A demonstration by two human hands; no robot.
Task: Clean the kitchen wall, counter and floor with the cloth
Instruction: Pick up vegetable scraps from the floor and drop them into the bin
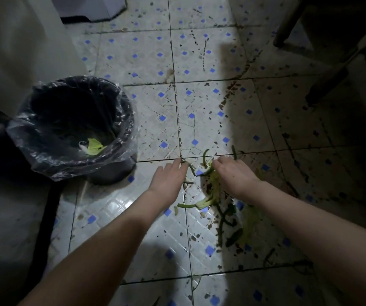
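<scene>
Left hand lies flat; right hand curls fingers on vegetable scraps; floor brown-speckled.

dim overall | light pools on centre floor tiles | hard shadow right | glare on near tiles | corners dark

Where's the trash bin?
In the head view, the bin stands on the tiled floor at the left, just left of the left hand and the vegetable scraps.
</scene>
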